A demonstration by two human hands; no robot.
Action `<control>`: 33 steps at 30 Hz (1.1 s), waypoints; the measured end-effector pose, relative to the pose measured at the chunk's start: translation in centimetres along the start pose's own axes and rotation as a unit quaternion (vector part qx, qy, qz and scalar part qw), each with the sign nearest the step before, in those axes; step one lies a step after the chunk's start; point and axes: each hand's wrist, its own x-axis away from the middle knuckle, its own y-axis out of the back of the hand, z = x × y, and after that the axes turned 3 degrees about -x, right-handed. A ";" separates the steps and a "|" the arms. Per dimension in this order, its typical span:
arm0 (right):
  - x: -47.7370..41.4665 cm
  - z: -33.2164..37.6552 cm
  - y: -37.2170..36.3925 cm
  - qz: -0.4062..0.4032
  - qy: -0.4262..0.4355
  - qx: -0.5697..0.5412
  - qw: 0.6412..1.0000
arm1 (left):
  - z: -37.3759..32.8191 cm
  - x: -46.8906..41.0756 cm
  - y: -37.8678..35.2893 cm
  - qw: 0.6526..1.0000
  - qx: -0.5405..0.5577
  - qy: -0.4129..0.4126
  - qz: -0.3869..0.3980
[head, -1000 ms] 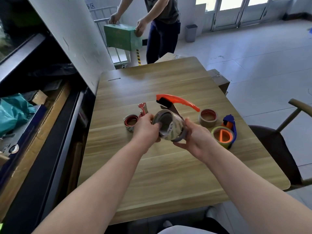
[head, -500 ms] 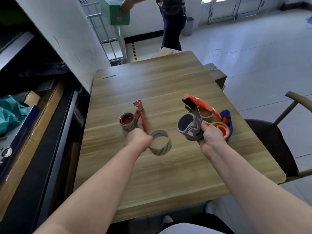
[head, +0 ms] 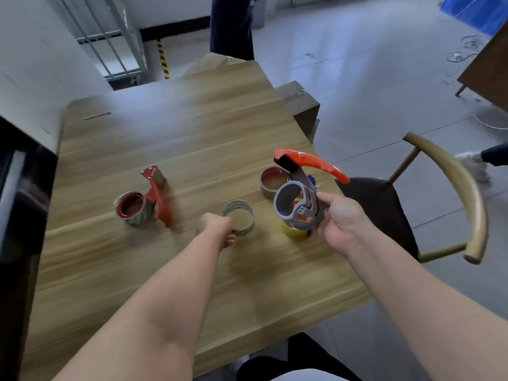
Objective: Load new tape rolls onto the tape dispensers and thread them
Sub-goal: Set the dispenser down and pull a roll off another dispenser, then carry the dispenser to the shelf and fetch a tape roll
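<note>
My right hand (head: 341,224) grips an orange-handled tape dispenser (head: 310,165) by its frame and holds it above the table, its grey hub (head: 288,206) bare. My left hand (head: 217,229) holds the rim of an empty cardboard tape core (head: 239,220), which stands on the wooden table (head: 192,138). A brown tape roll (head: 270,182) lies behind the dispenser. A yellow roll (head: 291,233) sits beneath it, mostly hidden. At the left, a red dispenser (head: 158,198) lies against a tape roll with a red core (head: 133,209).
A wooden armchair (head: 453,188) stands off the table's right edge. A cardboard box (head: 302,105) sits by the far right corner. A person's legs (head: 231,26) stand beyond the far end, and dark shelving (head: 16,215) runs along the left.
My left hand has drawn the empty core off the dispenser's hub and lowered it to the table. My right hand has carried the dispenser to the right.
</note>
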 end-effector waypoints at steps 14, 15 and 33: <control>-1.9 -1.6 -2.7 0.046 -0.018 0.125 0.991 | -2.3 2.4 1.9 0.988 0.146 -0.023 0.035; -1.8 -2.1 -3.4 0.049 0.002 0.156 0.987 | -2.3 3.1 3.1 0.986 0.157 -0.035 0.032; 8.0 -12.6 -12.8 0.298 -0.012 0.290 0.909 | 7.3 13.1 18.1 0.977 0.180 -0.087 0.071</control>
